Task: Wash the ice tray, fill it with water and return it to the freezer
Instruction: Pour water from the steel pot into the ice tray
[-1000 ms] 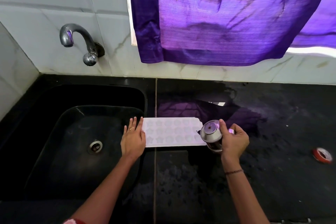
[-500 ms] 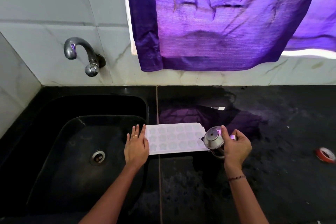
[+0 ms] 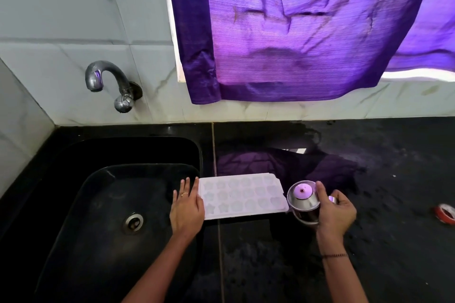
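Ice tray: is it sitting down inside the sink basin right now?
No, the ice tray lies flat on the black counter just right of the sink, with the left hand resting at its sink-side end.

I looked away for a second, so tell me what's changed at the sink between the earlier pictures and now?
Very little. The right hand has tipped the steel cup slightly more toward the right end of the ice tray; no water stream is visible. The view itself shifted a bit. The left hand still rests flat against the tray's left end, the tray lies on the counter by the sink, and the tap is untouched.
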